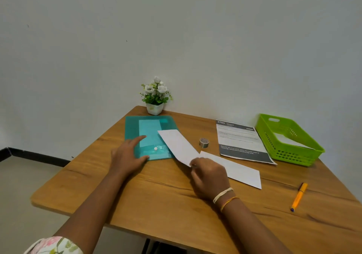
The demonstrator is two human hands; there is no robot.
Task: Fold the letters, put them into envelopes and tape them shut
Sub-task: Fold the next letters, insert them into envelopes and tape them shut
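Note:
My right hand (209, 177) pinches the near end of a white envelope (177, 146), which slants up and left over the corner of a teal plastic folder (133, 128). My left hand (127, 154) lies flat, fingers apart, on the folder's near left part. Paper shows through the folder's cover. A second white envelope or folded sheet (239, 170) lies flat on the table just right of my right hand. A small roll of clear tape (204, 142) stands behind it. A printed letter (241, 142) with dark bands lies further right.
A green plastic basket (290, 155) with white paper inside stands at the table's right edge. An orange pen (298, 197) lies near the front right. A small pot of white flowers (155, 97) stands against the wall. The wooden table (137, 195) ends close on the left.

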